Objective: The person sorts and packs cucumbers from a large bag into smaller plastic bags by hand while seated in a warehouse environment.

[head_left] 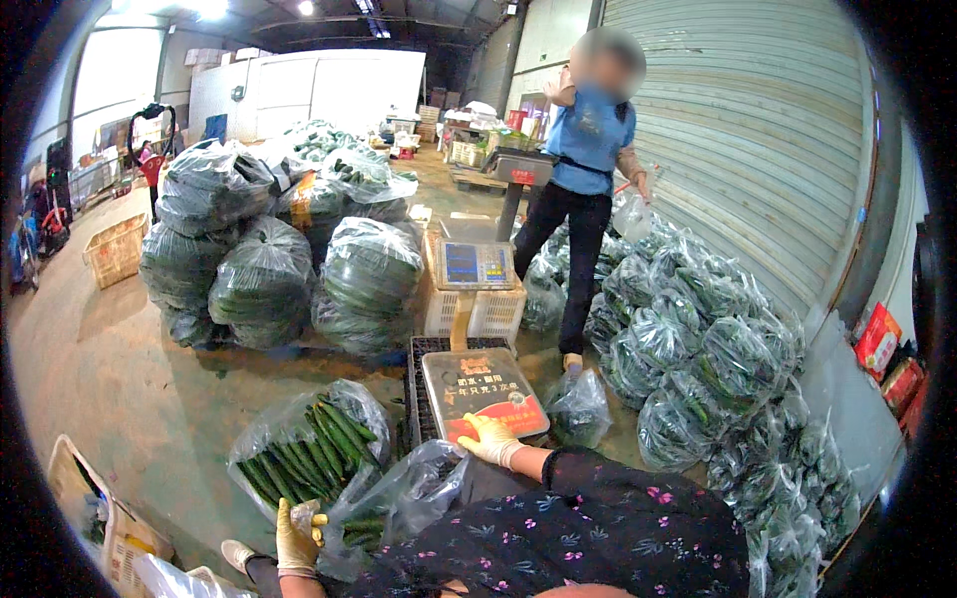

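My left hand, in a pale yellow glove, is closed on the edge of a clear plastic bag. Beside it lies an open clear bag of cucumbers, the long green rows showing at its mouth. Against my body is another clear plastic bag with some cucumbers low inside, partly hidden by my sleeve. My right hand, gloved too, rests with fingers spread on the near edge of a platform scale. Nothing else lies on its plate. The scale's display head stands on a post behind.
Big filled bags are stacked at the far left. A heap of smaller filled bags runs along the shutter on the right. One small bag sits beside the scale. A person stands beyond it. Crates are at the left.
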Action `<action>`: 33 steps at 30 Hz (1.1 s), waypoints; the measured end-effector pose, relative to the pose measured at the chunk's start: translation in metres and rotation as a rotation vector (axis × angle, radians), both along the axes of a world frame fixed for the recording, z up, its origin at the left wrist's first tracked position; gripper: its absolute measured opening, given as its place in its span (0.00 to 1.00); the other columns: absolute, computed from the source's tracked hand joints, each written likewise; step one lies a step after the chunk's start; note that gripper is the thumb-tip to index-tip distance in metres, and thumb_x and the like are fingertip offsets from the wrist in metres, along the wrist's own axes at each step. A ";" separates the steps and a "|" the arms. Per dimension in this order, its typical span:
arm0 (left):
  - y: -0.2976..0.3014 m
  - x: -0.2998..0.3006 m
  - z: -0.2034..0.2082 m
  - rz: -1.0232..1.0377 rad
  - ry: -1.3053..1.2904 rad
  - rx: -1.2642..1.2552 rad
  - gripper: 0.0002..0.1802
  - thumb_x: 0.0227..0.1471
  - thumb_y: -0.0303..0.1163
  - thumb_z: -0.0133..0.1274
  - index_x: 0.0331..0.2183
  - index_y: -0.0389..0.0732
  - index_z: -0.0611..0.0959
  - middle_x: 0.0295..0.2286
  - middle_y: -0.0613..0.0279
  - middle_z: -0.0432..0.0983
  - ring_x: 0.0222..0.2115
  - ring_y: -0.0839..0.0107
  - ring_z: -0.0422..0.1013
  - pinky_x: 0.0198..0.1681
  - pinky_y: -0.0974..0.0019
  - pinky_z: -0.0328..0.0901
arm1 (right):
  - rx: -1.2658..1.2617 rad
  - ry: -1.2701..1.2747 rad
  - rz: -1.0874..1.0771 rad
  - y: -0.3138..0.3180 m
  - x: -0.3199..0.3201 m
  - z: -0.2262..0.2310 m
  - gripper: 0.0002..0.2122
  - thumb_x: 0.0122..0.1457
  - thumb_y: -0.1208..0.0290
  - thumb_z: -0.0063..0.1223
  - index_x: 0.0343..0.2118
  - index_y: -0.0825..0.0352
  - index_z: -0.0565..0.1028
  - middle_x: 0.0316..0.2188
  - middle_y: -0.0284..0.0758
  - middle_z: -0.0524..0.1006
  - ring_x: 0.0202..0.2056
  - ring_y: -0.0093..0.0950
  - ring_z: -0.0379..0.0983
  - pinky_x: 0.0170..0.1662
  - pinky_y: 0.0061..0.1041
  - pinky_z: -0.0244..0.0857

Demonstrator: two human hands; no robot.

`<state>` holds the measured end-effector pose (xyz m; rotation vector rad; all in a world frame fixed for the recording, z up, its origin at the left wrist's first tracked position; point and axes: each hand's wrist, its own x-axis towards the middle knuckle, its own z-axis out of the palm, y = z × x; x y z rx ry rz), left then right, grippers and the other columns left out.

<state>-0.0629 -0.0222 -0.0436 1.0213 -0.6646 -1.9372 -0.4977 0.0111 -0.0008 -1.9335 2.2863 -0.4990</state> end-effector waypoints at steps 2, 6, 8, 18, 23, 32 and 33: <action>-0.003 0.000 -0.009 0.049 0.007 0.096 0.39 0.48 0.67 0.36 0.38 0.39 0.78 0.19 0.59 0.75 0.10 0.72 0.59 0.14 0.68 0.52 | 0.034 0.000 -0.011 -0.001 0.000 0.000 0.32 0.49 0.50 0.50 0.53 0.67 0.63 0.44 0.50 0.71 0.47 0.44 0.66 0.50 0.36 0.60; -0.002 -0.002 -0.007 -0.033 -0.010 0.013 0.40 0.48 0.67 0.35 0.38 0.38 0.77 0.20 0.59 0.75 0.11 0.72 0.59 0.14 0.70 0.54 | 0.080 0.009 -0.038 0.000 -0.005 0.000 0.33 0.50 0.48 0.48 0.54 0.66 0.62 0.44 0.50 0.70 0.46 0.44 0.67 0.50 0.36 0.60; -0.002 -0.003 -0.006 -0.048 -0.014 0.004 0.40 0.48 0.66 0.35 0.38 0.38 0.77 0.20 0.59 0.75 0.11 0.73 0.59 0.14 0.70 0.55 | 0.093 0.008 -0.053 0.003 -0.006 0.000 0.33 0.50 0.48 0.48 0.54 0.66 0.62 0.44 0.50 0.70 0.45 0.45 0.68 0.49 0.36 0.61; 0.006 -0.002 0.001 -0.027 0.063 0.026 0.27 0.53 0.54 0.41 0.37 0.37 0.77 0.20 0.60 0.75 0.12 0.74 0.63 0.14 0.71 0.59 | 0.210 -0.006 -0.053 -0.001 0.001 0.012 0.31 0.50 0.50 0.49 0.53 0.66 0.63 0.42 0.51 0.71 0.45 0.44 0.68 0.48 0.37 0.61; 0.000 0.019 -0.044 -0.065 0.002 -0.092 0.28 0.52 0.54 0.42 0.35 0.35 0.77 0.20 0.60 0.74 0.15 0.74 0.66 0.17 0.70 0.62 | 0.199 0.027 -0.021 -0.008 0.005 0.008 0.31 0.50 0.50 0.48 0.52 0.67 0.63 0.43 0.50 0.71 0.45 0.44 0.68 0.48 0.38 0.61; 0.023 0.042 -0.011 -0.121 -0.009 -0.020 0.19 0.54 0.40 0.45 0.47 0.43 0.75 0.27 0.73 0.73 0.21 0.82 0.64 0.21 0.79 0.57 | 0.243 0.049 0.005 -0.013 0.020 0.016 0.31 0.49 0.48 0.47 0.52 0.67 0.63 0.44 0.48 0.70 0.44 0.44 0.68 0.47 0.39 0.62; 0.021 0.038 -0.010 -0.099 0.005 0.004 0.20 0.55 0.40 0.44 0.47 0.43 0.74 0.28 0.73 0.73 0.22 0.82 0.64 0.21 0.79 0.58 | 0.233 0.039 0.000 -0.011 0.016 0.014 0.31 0.49 0.48 0.47 0.52 0.67 0.63 0.44 0.48 0.70 0.44 0.44 0.68 0.47 0.39 0.62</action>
